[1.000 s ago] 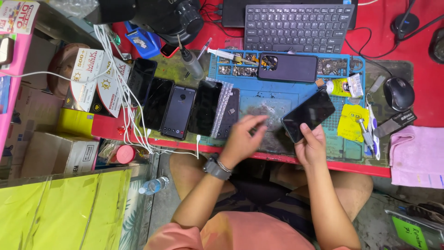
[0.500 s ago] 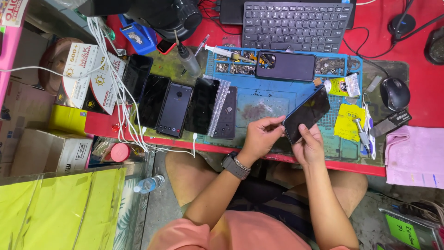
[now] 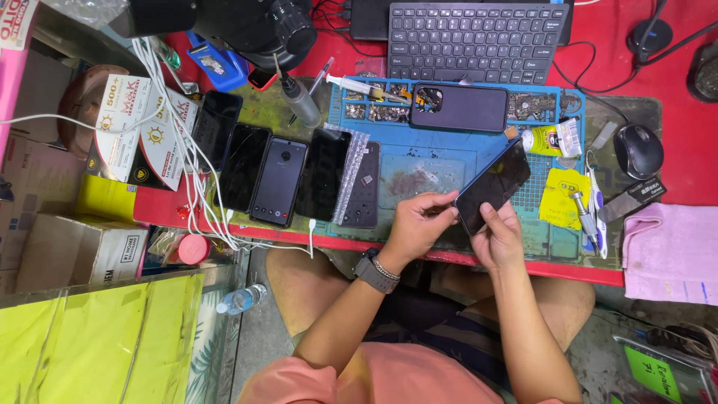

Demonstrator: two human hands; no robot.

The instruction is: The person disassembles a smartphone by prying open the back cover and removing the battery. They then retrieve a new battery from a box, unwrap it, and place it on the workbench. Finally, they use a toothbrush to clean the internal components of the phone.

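My right hand (image 3: pixel 499 241) holds a black phone (image 3: pixel 493 185) tilted, screen up, over the blue work mat (image 3: pixel 419 161). My left hand (image 3: pixel 416 223), with a dark watch (image 3: pixel 374 273) on its wrist, has its fingers pinched on the phone's lower left end. Whether a small tool sits between those fingers is too fine to tell. Both hands hover just above the table's front edge, in front of my lap.
Several dark phones (image 3: pixel 278 179) lie in a row left of the mat; another phone (image 3: pixel 459 107) rests on its parts tray. A keyboard (image 3: pixel 473 36), mouse (image 3: pixel 638 150), glue tube (image 3: pixel 550 140), pink cloth (image 3: pixel 671 251), white cables (image 3: pixel 191 161) and boxes (image 3: pixel 142 138) surround it.
My left hand has moved right from above the mat to the phone's end and pinched it. My right hand has kept the phone in nearly the same place.
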